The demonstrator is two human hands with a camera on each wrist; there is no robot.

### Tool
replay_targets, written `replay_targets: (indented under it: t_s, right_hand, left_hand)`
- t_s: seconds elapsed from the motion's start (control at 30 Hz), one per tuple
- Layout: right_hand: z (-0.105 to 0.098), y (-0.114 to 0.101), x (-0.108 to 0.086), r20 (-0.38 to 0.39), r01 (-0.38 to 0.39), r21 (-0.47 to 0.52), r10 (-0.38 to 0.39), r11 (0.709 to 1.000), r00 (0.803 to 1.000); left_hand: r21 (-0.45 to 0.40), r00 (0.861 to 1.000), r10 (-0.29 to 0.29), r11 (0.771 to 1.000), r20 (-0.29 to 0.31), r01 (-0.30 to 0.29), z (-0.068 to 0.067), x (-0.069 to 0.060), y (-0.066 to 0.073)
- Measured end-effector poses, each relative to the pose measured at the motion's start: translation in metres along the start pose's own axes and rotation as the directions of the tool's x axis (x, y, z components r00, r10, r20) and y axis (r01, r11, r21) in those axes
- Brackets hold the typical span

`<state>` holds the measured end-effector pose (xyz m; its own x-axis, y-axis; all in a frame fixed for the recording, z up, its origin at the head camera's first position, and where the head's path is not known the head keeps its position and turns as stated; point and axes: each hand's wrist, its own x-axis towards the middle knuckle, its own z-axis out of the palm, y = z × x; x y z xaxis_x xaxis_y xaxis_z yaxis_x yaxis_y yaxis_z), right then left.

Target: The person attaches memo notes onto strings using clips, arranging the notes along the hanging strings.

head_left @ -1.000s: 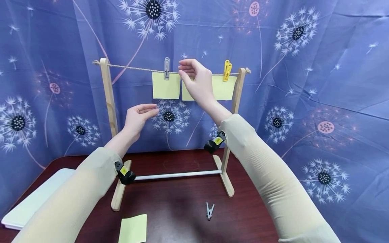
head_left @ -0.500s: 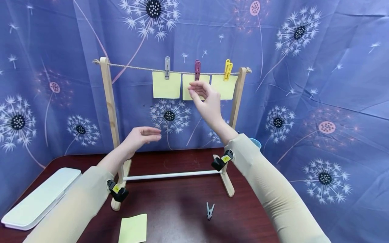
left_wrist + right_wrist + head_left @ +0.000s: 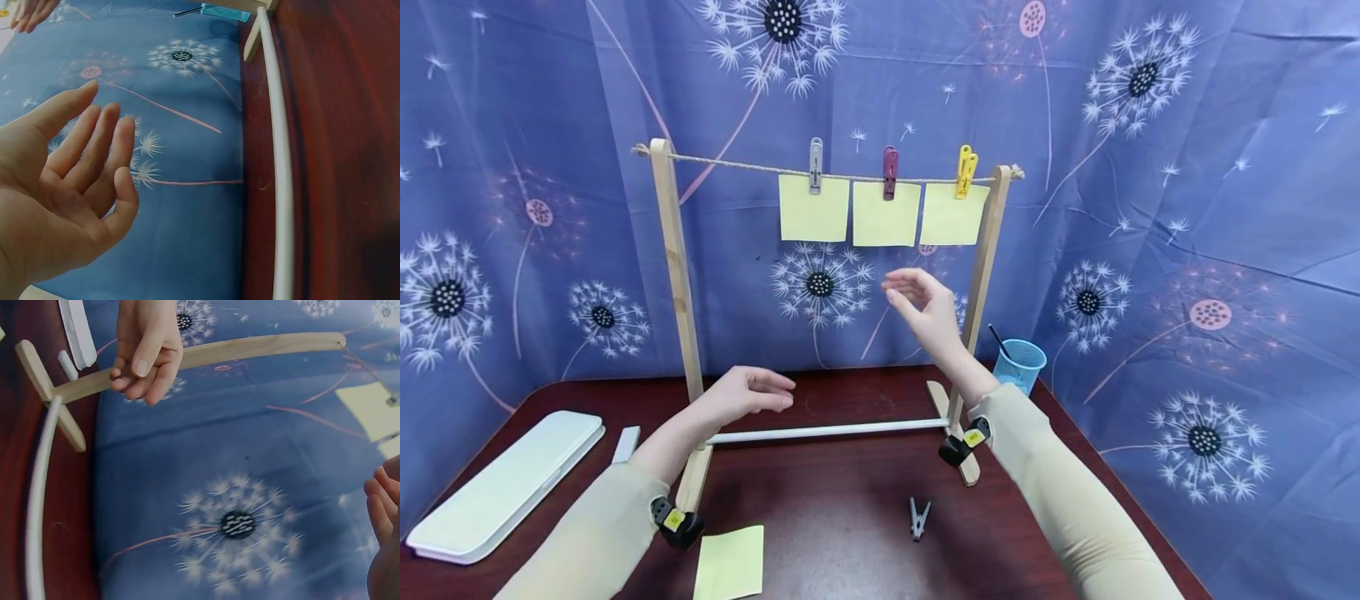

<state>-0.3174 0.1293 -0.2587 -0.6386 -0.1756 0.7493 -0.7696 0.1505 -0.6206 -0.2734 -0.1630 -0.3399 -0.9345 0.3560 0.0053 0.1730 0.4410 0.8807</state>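
Observation:
Three pale yellow paper notes hang from a rope [image 3: 730,165]: the left note [image 3: 814,218] under a grey clothespin [image 3: 816,167], the middle note [image 3: 886,223] under a maroon clothespin [image 3: 890,173], the right note [image 3: 953,223] under a yellow clothespin [image 3: 966,172]. Below the middle and right notes hovers my right hand [image 3: 928,312], fingers loosely bent and holding nothing. My left hand [image 3: 741,396] is in the air by the frame's left post, its palm bare in the left wrist view. On the table lie another yellow note [image 3: 730,562] and a grey clothespin [image 3: 918,518].
Wooden posts, the left post [image 3: 676,267] and right post [image 3: 985,267], carry the rope; a white bar [image 3: 835,432] joins them low down. At left lie a white case [image 3: 508,483] and a small whitish block [image 3: 626,444]. A blue mesh cup [image 3: 1021,365] stands back right.
My right hand has come down from the rope, uncovering the maroon clothespin and middle note. My left hand has also lowered. The hanging notes stay in place.

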Motion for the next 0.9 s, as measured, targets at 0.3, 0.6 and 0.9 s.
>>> replay_targets:
  t_s: [0.3,0.6,0.9]
  right_hand:
    - [-0.005,0.036,-0.049,0.126,-0.188,0.076,0.178,0.979,0.976]
    - [-0.012,0.07,-0.094,0.246,-0.29,0.036,0.273,0.956,0.93]
    - [-0.016,0.086,-0.133,0.372,-0.344,0.006,0.317,0.939,0.872]
  left_hand:
    - [-0.001,0.991,-0.022,1.0,0.132,0.022,0.014,-0.021,-0.034]
    - [-0.006,0.966,-0.065,0.998,0.251,0.069,0.015,-0.043,-0.072]
    - [-0.04,0.958,-0.084,0.994,0.275,0.099,0.018,-0.06,-0.097]
